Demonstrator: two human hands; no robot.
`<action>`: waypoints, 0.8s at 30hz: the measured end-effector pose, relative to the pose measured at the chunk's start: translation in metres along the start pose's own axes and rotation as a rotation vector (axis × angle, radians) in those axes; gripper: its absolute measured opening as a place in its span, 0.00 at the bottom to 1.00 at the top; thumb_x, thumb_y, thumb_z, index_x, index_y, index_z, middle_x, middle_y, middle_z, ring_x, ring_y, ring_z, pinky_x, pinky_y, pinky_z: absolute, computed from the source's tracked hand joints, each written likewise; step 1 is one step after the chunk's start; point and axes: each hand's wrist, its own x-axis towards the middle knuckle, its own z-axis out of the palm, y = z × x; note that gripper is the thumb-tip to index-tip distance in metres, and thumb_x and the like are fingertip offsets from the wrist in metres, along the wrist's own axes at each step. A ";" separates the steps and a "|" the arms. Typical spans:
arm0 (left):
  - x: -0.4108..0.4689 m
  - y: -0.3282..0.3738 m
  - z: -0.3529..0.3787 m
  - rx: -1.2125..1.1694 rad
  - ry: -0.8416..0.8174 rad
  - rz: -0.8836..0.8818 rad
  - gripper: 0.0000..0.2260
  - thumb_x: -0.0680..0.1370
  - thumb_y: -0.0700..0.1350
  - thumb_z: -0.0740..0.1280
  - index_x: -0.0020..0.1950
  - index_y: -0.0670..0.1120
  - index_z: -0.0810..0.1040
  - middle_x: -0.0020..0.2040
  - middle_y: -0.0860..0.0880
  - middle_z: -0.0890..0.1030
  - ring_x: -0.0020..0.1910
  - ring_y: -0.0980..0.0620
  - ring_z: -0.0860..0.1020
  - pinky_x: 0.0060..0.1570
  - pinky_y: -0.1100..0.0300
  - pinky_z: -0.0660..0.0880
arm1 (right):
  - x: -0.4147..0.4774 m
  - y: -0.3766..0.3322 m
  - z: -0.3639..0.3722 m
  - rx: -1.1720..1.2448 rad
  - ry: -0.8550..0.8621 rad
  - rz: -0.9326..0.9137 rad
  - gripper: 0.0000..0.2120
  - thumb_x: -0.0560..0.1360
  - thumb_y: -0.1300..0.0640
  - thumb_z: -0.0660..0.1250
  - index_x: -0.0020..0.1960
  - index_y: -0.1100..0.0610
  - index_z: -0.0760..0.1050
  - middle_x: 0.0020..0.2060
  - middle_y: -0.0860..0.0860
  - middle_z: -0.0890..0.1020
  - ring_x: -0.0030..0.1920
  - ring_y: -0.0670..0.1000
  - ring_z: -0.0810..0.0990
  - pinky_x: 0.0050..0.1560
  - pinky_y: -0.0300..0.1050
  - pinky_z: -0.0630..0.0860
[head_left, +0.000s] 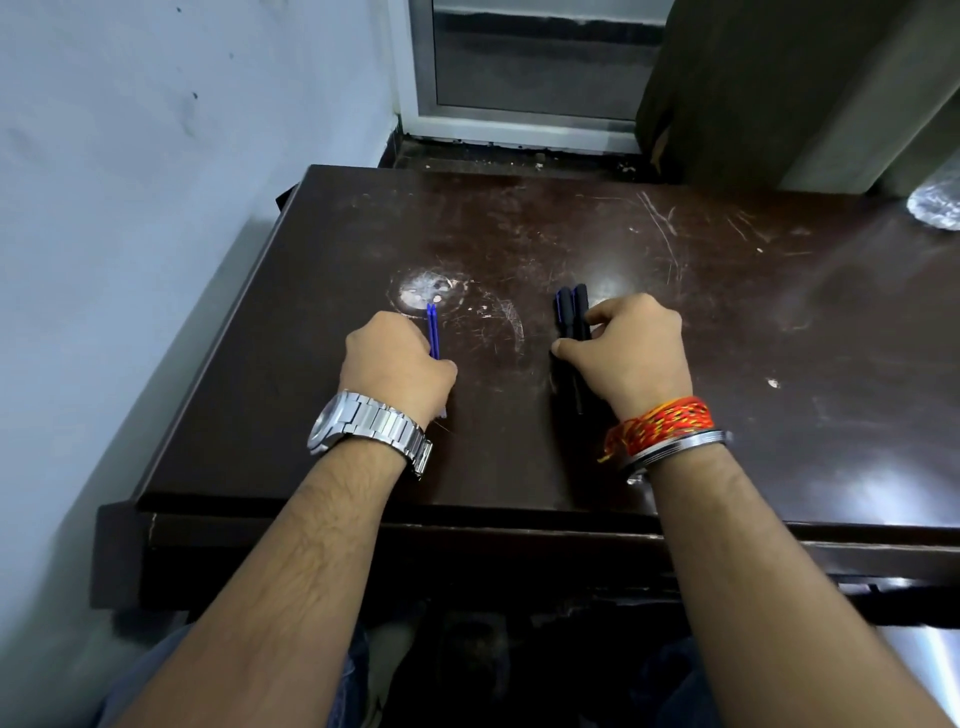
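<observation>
On a dark brown scratched table (571, 457) my left hand (397, 366), with a silver watch on the wrist, is curled round thin blue pen refills (432, 327) whose ends stick out past the knuckles. About a hand's width to the right, my right hand (631, 348), with red thread and a metal bangle on the wrist, grips dark pen bodies (573, 312) lying side by side on the table; thumb and fingers close around them. The lower parts of the pens are partly hidden under the hand.
A pale wall runs along the table's left side. Behind the table stand a window frame (530, 111) and a dark curtain (753, 88). A clear crinkled plastic object (937, 205) sits at the far right edge. The table's front edge is near my lap.
</observation>
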 end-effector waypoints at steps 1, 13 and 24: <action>-0.001 0.001 0.001 -0.008 0.004 0.008 0.04 0.70 0.43 0.74 0.37 0.43 0.84 0.25 0.53 0.76 0.25 0.63 0.71 0.18 0.73 0.63 | -0.001 -0.001 0.002 0.003 0.009 0.005 0.12 0.67 0.52 0.78 0.47 0.57 0.83 0.46 0.58 0.84 0.48 0.59 0.83 0.51 0.48 0.80; 0.001 0.001 0.005 -0.020 -0.015 0.086 0.04 0.71 0.44 0.75 0.39 0.43 0.85 0.33 0.51 0.82 0.31 0.59 0.75 0.29 0.68 0.67 | -0.005 -0.003 0.007 0.033 0.017 0.013 0.15 0.66 0.50 0.79 0.44 0.57 0.78 0.45 0.56 0.83 0.42 0.51 0.72 0.44 0.41 0.71; -0.001 0.003 0.002 0.009 -0.005 0.101 0.04 0.72 0.44 0.74 0.42 0.43 0.86 0.36 0.48 0.84 0.38 0.53 0.78 0.39 0.63 0.72 | -0.001 0.004 0.008 0.019 0.051 -0.029 0.16 0.65 0.45 0.79 0.39 0.57 0.80 0.43 0.54 0.82 0.33 0.40 0.60 0.42 0.41 0.66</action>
